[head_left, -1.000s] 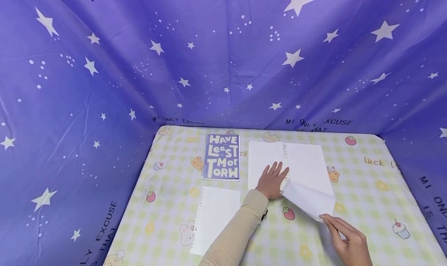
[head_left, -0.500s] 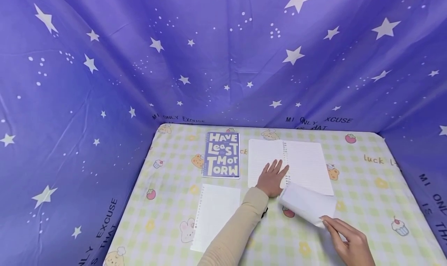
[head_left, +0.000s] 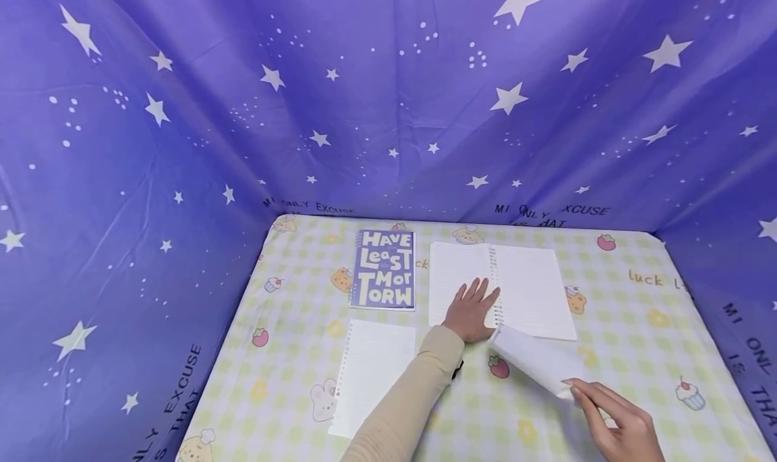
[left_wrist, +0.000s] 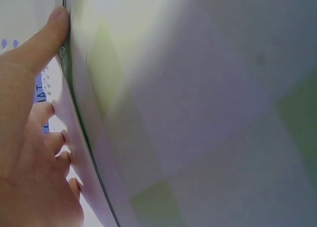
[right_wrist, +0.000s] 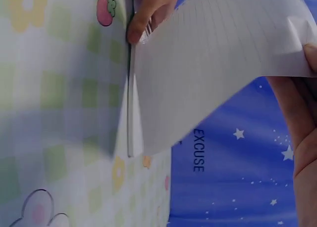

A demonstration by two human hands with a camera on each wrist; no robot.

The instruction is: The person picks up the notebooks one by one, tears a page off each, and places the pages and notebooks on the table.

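An open spiral notebook [head_left: 534,286] with lined white pages lies at the middle right in the head view. My left hand [head_left: 470,313] presses its left page beside the coil, fingers spread. In the right wrist view, the left thumb rests at the notebook's near edge. Between thumb and fingers, my right hand [head_left: 622,421] pinches the corner of a page [head_left: 537,361]. This page is pulled toward me, past the notebook's near edge, and slants up to the right hand. Punched holes show at its end by the coil; whether any are still hooked there, I cannot tell.
A closed blue spiral notebook [head_left: 384,270] with big white letters lies to the left. In front of it is a loose sheet [head_left: 373,374] with punched holes, partly covered by my left sleeve [head_left: 407,401]. A star-patterned purple curtain [head_left: 364,98] surrounds the checked table [head_left: 291,354].
My right hand has moved slightly right and toward me with the pinched page. The page's coil end has come away from the lower coil, and more of the right page shows. My left hand stays put.
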